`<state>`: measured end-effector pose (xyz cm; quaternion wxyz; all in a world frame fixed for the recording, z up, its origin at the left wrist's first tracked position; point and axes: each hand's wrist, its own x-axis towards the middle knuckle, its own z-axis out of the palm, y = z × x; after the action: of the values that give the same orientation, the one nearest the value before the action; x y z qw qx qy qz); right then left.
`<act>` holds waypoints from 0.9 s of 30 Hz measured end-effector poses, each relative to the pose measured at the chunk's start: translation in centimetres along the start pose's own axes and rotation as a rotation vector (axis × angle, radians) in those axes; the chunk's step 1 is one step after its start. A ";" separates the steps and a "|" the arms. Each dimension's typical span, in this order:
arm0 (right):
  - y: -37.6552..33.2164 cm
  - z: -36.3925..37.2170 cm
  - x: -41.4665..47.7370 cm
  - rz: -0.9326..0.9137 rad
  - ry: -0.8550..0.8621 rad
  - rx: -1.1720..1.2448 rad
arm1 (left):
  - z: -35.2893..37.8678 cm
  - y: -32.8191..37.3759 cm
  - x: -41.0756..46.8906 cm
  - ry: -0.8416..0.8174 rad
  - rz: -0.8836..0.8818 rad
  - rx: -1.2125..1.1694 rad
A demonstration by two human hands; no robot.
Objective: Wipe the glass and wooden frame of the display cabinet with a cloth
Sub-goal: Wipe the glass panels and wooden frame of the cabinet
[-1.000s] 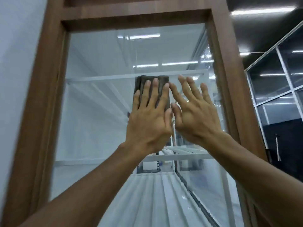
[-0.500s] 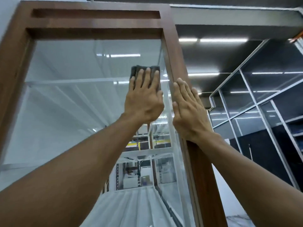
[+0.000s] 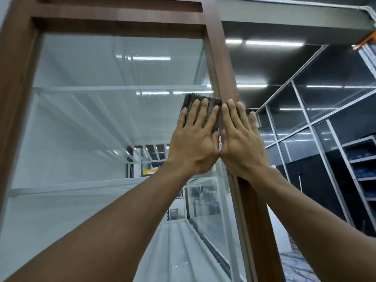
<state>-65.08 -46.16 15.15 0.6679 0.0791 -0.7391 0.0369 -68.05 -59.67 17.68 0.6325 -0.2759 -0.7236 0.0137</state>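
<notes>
Change: the left hand and cloth now lie further right on the glass, hard against the right post; the gap to the right hand has closed.
Frame: brown wood, fills the left and middle of the picture. Its top rail runs across the top and its right post slants down through the centre right.
Glass: clear pane inside the frame, left and centre, with light strips mirrored in it.
Racks: grey metal, at the right edge, against a dark wall.
Left hand: flat, fingers straight and spread, presses the cloth onto the glass at the picture's centre.
Right hand: flat, fingers straight, lies on the right post just beside the left hand, thumbs touching.
Cloth: dark and folded, under the left fingers. It sits at the right edge of the glass and touches the post, and its top edge shows above the fingertips.
</notes>
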 end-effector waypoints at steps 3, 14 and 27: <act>-1.7 0.3 0.2 -0.052 -0.007 -0.100 | -0.4 -1.5 -1.1 0.014 -0.020 -0.002; -15.6 4.9 1.4 -0.220 -0.078 0.086 | -5.5 -13.8 -9.0 0.038 -0.180 0.021; -21.4 7.1 -0.3 -0.229 -0.109 0.006 | -7.8 -23.5 -18.3 0.136 -0.382 0.025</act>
<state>-68.46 -68.30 12.98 0.6266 0.1669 -0.7601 -0.0420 -68.97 -89.80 11.29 0.6744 -0.1261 -0.7182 -0.1161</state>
